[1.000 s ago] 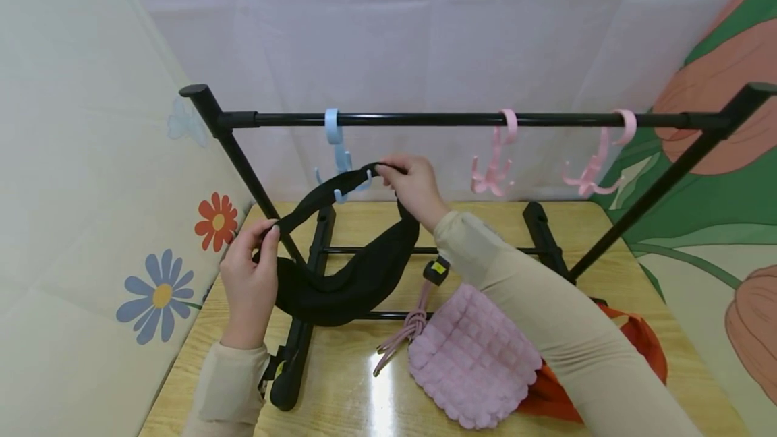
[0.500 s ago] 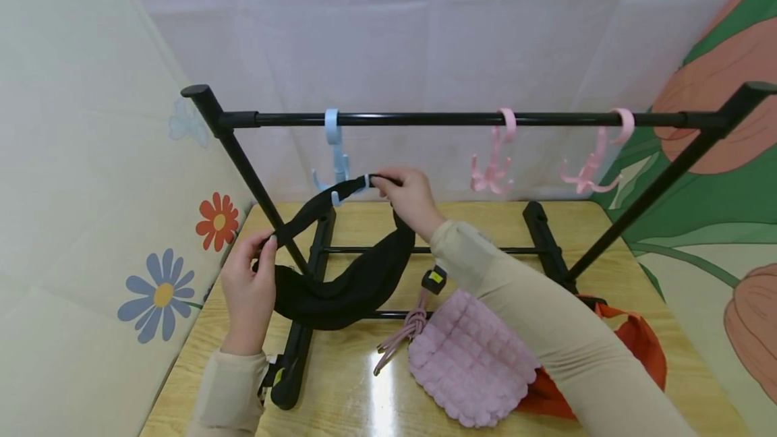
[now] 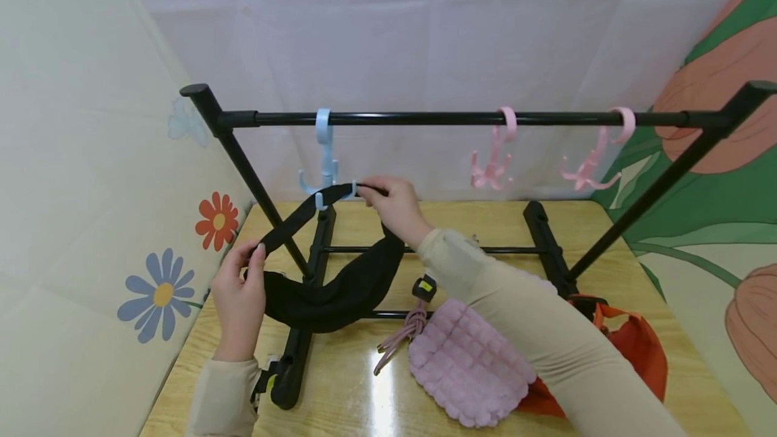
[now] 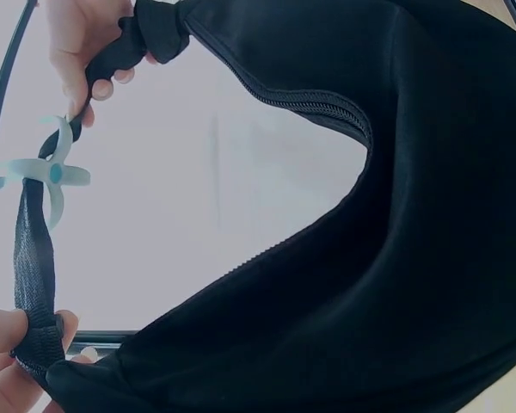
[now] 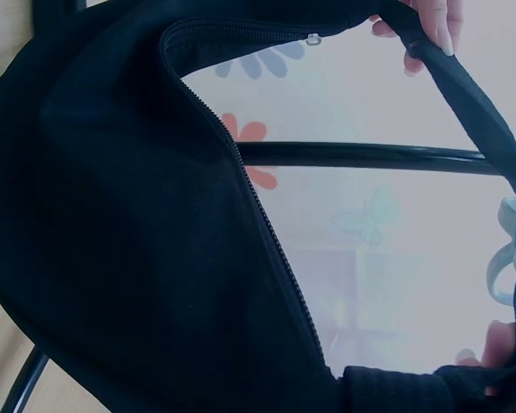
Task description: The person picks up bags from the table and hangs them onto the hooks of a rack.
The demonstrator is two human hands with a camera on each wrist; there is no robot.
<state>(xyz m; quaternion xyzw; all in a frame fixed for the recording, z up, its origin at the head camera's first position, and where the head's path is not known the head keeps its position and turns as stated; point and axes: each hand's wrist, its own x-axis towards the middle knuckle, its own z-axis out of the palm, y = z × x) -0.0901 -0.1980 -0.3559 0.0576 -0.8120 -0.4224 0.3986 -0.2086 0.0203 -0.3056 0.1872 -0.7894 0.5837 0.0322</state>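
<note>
A black zippered shoulder bag (image 3: 330, 302) hangs in the air between both hands. Its strap (image 3: 297, 220) runs across the lower prongs of a light blue hook (image 3: 325, 147) on the rack's bar. The left hand (image 3: 239, 299) pinches the strap's lower left end. At the other end, just right of the hook, the right hand (image 3: 397, 209) pinches the strap with thumb and fingers. In the left wrist view, the strap passes among the prongs of the blue hook (image 4: 56, 172), and the bag's zipper (image 4: 301, 103) gapes open. Whether the strap bears on a prong cannot be told.
A black rack (image 3: 425, 119) stands on the wooden table (image 3: 346, 383). Two pink hooks (image 3: 492, 154) hang farther right on its bar. Below the right arm lie a pink quilted pouch (image 3: 470, 366) with a cord (image 3: 413, 326) and an orange-red bag (image 3: 643, 356).
Both hands and the bag have shifted slightly left and down. The strap has come lower onto the blue hook's prongs, and that hook has moved a little left along the bar.
</note>
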